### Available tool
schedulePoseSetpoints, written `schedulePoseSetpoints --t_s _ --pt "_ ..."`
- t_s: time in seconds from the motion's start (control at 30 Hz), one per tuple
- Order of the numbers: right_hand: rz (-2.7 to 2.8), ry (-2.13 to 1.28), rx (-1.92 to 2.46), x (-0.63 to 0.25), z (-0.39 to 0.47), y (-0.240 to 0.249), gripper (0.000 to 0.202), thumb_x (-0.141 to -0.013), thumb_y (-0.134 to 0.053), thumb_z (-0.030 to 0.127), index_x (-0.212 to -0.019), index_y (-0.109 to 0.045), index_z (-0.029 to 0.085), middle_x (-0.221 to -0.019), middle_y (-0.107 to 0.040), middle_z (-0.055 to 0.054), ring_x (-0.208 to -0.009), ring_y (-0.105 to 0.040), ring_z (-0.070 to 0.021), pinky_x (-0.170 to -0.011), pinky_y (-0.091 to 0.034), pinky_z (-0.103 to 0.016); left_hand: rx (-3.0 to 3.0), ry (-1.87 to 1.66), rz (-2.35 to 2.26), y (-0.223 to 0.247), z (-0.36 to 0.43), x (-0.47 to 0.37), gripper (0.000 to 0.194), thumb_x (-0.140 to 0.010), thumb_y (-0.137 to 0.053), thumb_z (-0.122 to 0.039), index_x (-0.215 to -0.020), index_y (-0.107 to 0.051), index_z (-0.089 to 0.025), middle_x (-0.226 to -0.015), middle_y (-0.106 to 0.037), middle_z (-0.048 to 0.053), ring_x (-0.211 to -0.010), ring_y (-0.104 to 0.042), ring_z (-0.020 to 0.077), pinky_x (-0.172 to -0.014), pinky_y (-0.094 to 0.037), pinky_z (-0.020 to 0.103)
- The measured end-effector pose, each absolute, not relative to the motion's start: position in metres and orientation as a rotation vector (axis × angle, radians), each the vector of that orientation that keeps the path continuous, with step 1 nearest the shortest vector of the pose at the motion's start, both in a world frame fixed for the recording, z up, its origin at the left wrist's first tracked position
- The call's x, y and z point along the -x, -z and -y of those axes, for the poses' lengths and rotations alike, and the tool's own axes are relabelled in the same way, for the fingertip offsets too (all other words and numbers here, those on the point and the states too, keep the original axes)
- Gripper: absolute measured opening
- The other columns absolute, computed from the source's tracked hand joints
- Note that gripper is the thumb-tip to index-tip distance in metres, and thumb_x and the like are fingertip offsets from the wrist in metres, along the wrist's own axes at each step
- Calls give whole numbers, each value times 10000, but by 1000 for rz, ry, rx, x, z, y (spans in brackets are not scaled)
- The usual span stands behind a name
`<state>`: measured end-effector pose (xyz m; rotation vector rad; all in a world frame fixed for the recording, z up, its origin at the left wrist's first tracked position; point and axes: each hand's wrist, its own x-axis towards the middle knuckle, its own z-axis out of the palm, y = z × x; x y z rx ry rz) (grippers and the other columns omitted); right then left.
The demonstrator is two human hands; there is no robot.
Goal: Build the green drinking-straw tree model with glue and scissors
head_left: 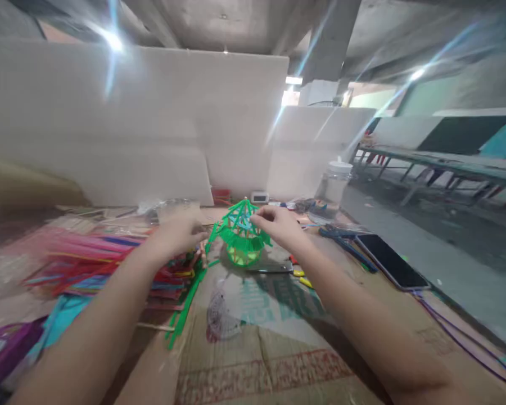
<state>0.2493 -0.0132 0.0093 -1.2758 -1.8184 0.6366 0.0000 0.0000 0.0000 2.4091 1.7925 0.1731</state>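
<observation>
A small green model (243, 242) with a pointed, open-frame roof and a fringed band stands upright on the cardboard sheet (253, 354). On its right, my right hand (276, 222) has thumb and fingertips brought together at the roof frame; anything between them is too small to make out. My left hand (179, 230) hovers left of the model, over the edge of a pile of coloured strips (109, 253). Its fingers are bent and their tips are blurred. Green strips (188, 306) lie below that hand. A dark blade-like tool (272, 269) rests in front of the model.
A phone (392, 261) with a purple cord lies at the right, beside dark scissors or pliers (348, 244). Behind stand a lidded clear jar (335, 185), a small white device (260, 197) and white boards (130, 124). A clear round protractor-like disc (223, 315) lies in front.
</observation>
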Motion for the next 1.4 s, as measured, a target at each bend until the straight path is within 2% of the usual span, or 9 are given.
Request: schedulePoseSetpoints --t_s 0.37,0.7,1.03,1.13,1.23,1.33,1.4 --pt "1840 -574 1266 -246 14 -2 182 -795 -617 322 -720 -656 160 -657 -617 3 -623 -521 -125 -599 -373 -249 -2404 -196 -1779 -2 2 -1 425 -860 -445 -487 -930 -759 -209 -943 -764 88 -810 -679 261 -626 -411 305" --pt "1845 -533 1270 -244 16 -1 212 -799 -611 358 -733 -660 162 -660 -606 2 -635 -517 -130 -601 -365 -256 -2433 -296 -1772 1 0 2 409 -843 -476 -503 -814 -748 -199 -802 -742 93 -698 -648 253 -579 -371 314" --pt "1834 -510 1273 -243 15 1 190 -798 -616 341 -730 -647 166 -643 -590 12 -620 -505 -124 -584 -353 -250 -2446 -310 -1779 2 -2 1 402 -853 -470 -498 -810 -748 -210 -814 -746 83 -715 -662 254 -586 -388 308" --pt "1831 -510 1263 -242 14 2 186 -803 -609 330 -723 -646 166 -626 -571 22 -601 -491 -117 -572 -348 -247 -2456 -493 -1873 -4 1 -2 382 -858 -459 -458 -829 -752 -214 -829 -746 77 -749 -667 262 -623 -415 316" --pt "1836 -510 1252 -243 13 3 189 -800 -615 334 -721 -648 165 -620 -559 27 -596 -482 -115 -570 -344 -248 -2401 -861 -1958 -11 8 -9 391 -884 -442 -463 -885 -740 -210 -866 -743 69 -807 -668 264 -682 -447 324" --pt "1842 -511 1243 -244 11 4 196 -801 -616 343 -729 -657 165 -621 -558 27 -598 -480 -116 -571 -342 -249 -2358 -1192 -1807 -14 11 -21 367 -895 -467 -450 -965 -725 -198 -962 -738 63 -908 -661 243 -789 -480 320" --pt "1848 -516 1238 -244 10 5 206 -805 -614 350 -729 -661 165 -613 -557 27 -593 -479 -116 -566 -340 -248 -2396 -1289 -1640 -15 9 -30 346 -896 -487 -427 -996 -723 -195 -1020 -732 60 -980 -650 232 -871 -483 321"
